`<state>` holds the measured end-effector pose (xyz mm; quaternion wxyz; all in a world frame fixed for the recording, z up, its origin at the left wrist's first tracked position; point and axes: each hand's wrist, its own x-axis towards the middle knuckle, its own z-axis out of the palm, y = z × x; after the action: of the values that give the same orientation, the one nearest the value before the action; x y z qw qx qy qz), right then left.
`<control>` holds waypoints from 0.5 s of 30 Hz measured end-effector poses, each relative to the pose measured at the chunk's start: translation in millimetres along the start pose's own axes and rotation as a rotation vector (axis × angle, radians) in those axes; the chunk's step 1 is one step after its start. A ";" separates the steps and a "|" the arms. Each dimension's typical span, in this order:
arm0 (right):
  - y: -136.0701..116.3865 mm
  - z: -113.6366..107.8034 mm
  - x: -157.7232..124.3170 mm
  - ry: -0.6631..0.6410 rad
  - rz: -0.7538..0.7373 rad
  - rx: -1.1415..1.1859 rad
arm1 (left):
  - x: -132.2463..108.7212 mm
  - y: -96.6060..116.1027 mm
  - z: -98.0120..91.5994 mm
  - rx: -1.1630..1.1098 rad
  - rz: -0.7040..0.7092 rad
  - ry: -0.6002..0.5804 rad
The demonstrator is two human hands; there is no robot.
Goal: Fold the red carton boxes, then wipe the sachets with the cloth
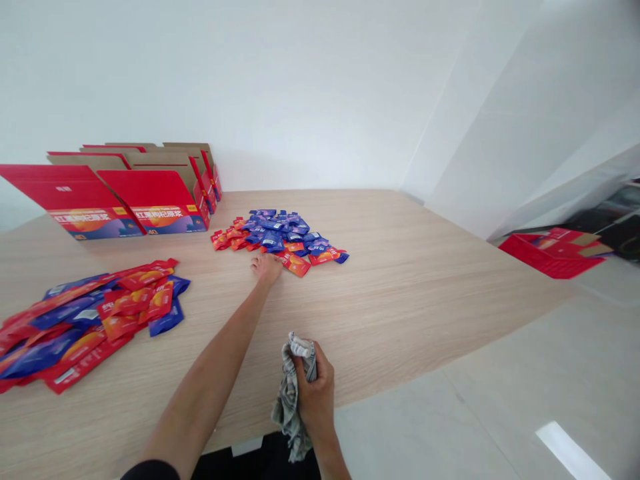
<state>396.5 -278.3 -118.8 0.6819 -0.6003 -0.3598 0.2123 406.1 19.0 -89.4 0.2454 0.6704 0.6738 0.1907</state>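
Note:
My left hand (269, 268) reaches out to the near edge of a heap of blue and red pouches (273, 233). Its fingers are curled in, and what they hold, if anything, is hidden. A red pouch (297, 264) lies against its right side. Close to the table's front edge, my right hand (319, 390) is closed around a crumpled striped grey-and-white cloth (289, 393), whose folds hang down below the hand.
Another pile of red and blue pouches (120, 307) spreads over the left of the wooden table (380, 287). Several open red cartons (160, 203) stand behind it by the wall. On the far right, a red box (550, 253) sits below table level.

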 end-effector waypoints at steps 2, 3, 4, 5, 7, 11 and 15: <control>1.7 -0.8 -0.6 0.011 0.027 0.010 | -1.2 -5.5 -6.6 -0.097 -0.006 -0.050; 3.0 -1.1 -1.1 0.019 0.041 0.015 | -3.0 -8.7 -10.1 -0.156 -0.007 -0.077; 4.4 -1.3 -1.7 0.029 0.055 0.020 | -5.6 -11.9 -13.8 -0.222 -0.006 -0.102; 5.9 -1.5 -2.1 0.040 0.069 0.026 | -9.2 -15.2 -17.8 -0.294 -0.004 -0.126; 9.1 -1.7 -2.2 0.071 0.101 0.044 | -19.3 -21.6 -26.7 -0.453 0.001 -0.165; 12.0 -1.2 0.8 0.144 0.153 0.082 | -50.3 -36.8 -49.5 -0.770 0.008 -0.184; 2.4 1.0 0.8 0.103 0.084 0.054 | -102.0 -64.9 -70.9 -0.987 0.002 -0.127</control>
<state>396.6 -276.6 -120.9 0.7059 -0.6067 -0.2927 0.2192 310.0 -79.5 -62.5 0.5741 0.4850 0.4862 0.4459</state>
